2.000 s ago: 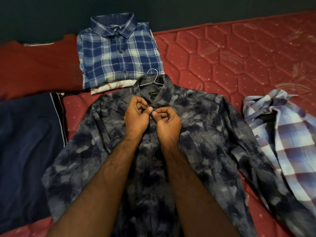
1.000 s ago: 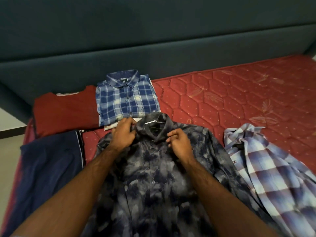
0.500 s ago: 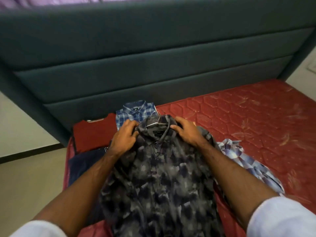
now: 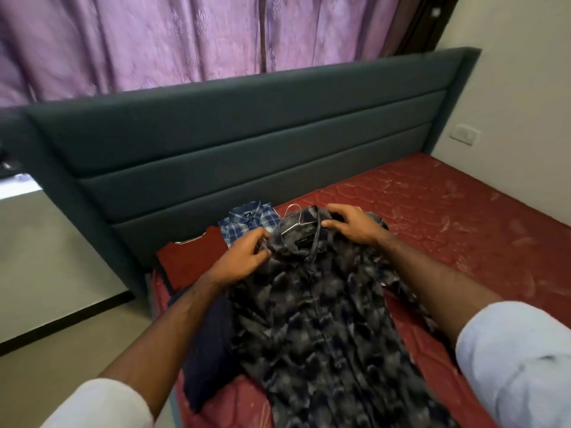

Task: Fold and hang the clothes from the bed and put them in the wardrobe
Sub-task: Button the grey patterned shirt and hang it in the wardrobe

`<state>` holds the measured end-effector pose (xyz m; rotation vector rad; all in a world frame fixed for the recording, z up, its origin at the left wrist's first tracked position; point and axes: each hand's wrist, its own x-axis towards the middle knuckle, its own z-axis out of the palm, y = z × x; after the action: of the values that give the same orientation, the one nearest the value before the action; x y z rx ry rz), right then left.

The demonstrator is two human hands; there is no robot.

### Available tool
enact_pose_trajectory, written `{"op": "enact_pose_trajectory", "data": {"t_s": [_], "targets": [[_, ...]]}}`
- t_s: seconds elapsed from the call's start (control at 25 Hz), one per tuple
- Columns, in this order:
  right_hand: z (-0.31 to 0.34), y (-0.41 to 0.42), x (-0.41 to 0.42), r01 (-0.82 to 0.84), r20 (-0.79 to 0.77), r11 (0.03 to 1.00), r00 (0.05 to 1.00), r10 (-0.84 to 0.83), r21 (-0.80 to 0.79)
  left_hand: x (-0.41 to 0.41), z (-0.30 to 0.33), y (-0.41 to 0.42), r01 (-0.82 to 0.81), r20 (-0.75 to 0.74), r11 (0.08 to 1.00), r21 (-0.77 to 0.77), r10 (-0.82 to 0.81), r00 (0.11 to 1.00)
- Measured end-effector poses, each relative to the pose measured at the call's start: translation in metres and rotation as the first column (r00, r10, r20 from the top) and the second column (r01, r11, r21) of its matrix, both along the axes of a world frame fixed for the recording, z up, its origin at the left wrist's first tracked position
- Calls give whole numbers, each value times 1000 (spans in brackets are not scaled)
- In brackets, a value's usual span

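A grey and navy patterned shirt [image 4: 321, 329] hangs on a metal hanger [image 4: 292, 219], lifted off the red mattress [image 4: 448, 217]. My left hand [image 4: 242, 257] grips the shirt's left shoulder by the collar. My right hand [image 4: 352, 225] holds the right shoulder, fingers curled over the cloth. The hanger's hook sticks up above the collar. Behind lie a folded blue plaid shirt [image 4: 247, 222] and a folded dark red garment [image 4: 191, 257].
A navy garment [image 4: 210, 344] lies under my left forearm at the mattress's left edge. The dark padded headboard [image 4: 247, 143] stands behind the bed, with purple curtains [image 4: 185, 38] above. Floor [image 4: 61, 344] lies at left, a wall with a switch [image 4: 463, 134] at right.
My hands went from the button at the collar out to the shirt's shoulders and raised the shirt with its hanger. The view rose; the checked shirt at right is now hidden.
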<state>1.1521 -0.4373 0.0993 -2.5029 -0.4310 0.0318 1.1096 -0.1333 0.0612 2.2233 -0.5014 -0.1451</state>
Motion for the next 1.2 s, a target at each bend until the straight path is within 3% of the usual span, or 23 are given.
{"op": "enact_pose_trajectory", "data": {"t_s": [0.2, 0.32, 0.48, 0.6, 0.76, 0.92, 1.08, 1.2], "targets": [[99, 70, -15, -53, 94, 998, 994, 50, 39, -30, 98, 61, -119, 15, 982, -145, 123, 992], [168, 114, 4, -133, 186, 986, 976, 114, 96, -30, 188, 100, -235, 148, 970, -60, 241, 959], [256, 174, 18, -283, 338, 941, 918, 209, 187, -34, 306, 121, -470, 570, 871, 143, 316, 759], [307, 214, 12, -401, 383, 892, 873, 302, 209, -58, 365, 136, -677, 730, 714, 178, 365, 577], [371, 261, -3, -576, 437, 809, 762, 478, 120, -114, 420, 159, -829, 847, 539, 151, 362, 390], [432, 312, -45, -712, 521, 702, 592, 614, -18, -171, 467, 177, -910, 933, 402, 105, 277, 230], [467, 370, -75, -755, 608, 654, 495, 621, -53, -220, 510, 220, -958, 955, 288, -12, 289, 75], [478, 431, -90, -762, 628, 645, 475, 616, -56, -249, 520, 275, -983, 965, 180, -25, 261, 23]]}}
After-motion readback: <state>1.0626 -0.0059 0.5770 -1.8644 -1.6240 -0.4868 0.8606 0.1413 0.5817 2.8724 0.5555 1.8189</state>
